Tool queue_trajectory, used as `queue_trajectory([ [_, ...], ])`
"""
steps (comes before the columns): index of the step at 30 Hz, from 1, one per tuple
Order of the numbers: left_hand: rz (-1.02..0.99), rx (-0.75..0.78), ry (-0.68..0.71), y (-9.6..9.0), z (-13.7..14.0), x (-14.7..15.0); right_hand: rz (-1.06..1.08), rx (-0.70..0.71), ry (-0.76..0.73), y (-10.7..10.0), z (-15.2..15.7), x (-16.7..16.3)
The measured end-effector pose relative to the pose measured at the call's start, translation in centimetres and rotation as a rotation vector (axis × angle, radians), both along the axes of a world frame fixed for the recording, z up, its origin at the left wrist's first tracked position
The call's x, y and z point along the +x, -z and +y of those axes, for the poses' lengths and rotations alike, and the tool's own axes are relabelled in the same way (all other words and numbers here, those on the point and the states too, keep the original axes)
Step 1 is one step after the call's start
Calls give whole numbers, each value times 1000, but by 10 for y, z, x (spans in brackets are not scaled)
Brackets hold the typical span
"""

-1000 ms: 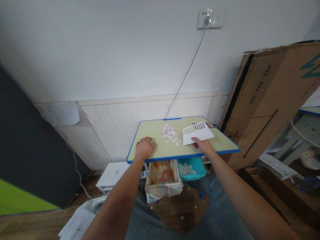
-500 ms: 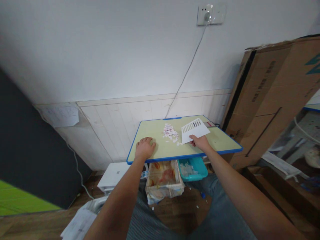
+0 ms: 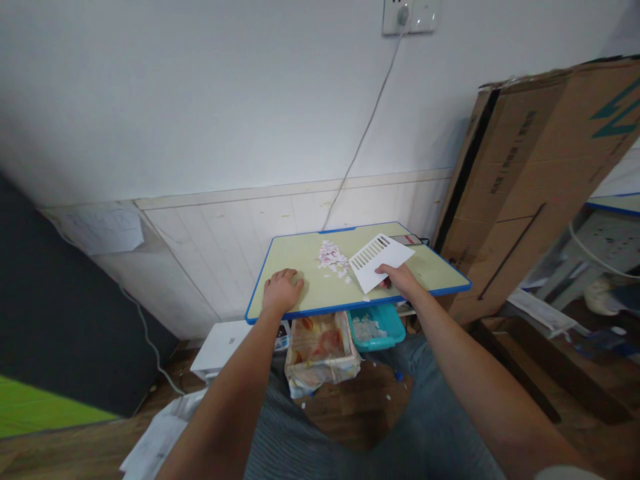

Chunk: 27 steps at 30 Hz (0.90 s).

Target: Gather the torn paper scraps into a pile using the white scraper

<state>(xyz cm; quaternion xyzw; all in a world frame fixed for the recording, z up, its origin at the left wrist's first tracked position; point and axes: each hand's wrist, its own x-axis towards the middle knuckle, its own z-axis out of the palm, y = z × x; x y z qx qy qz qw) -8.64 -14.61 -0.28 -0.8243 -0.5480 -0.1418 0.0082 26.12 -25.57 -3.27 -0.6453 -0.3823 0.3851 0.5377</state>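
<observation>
My right hand (image 3: 400, 279) grips the near edge of a white card with a row of slots (image 3: 384, 261), thumb on top. Most of those slots show the table colour, and a few look dark. The card is tilted over the right half of a pale yellow-green table (image 3: 320, 301) with a blue rim. Left of the card lies a loose pile of small white paper bits (image 3: 331, 255) with pinkish marks. My left hand (image 3: 283, 291) rests palm down near the table's front left corner, holding nothing, fingers slightly curled and apart.
Below the front edge sit a lined bin (image 3: 295, 373) and a turquoise basket (image 3: 400, 339) with pale scraps inside. A phone-like slab (image 3: 411, 239) lies at the back right. Large cardboard boxes (image 3: 525, 160) stand at right; a white cabinet (image 3: 220, 343) is at lower left.
The card has shifted left and toward the table's front edge, turning slightly. A small white bit now shows by that edge. My left hand stays put; the view has shifted a little.
</observation>
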Motion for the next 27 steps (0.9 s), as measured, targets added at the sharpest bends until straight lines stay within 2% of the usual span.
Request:
queue_trajectory([
  [20, 3, -9, -17, 0, 1, 3, 3, 9, -6, -6, -4, 0],
  [27, -7, -8, -19, 0, 0, 5, -7, 32, 41, -11, 9, -9],
])
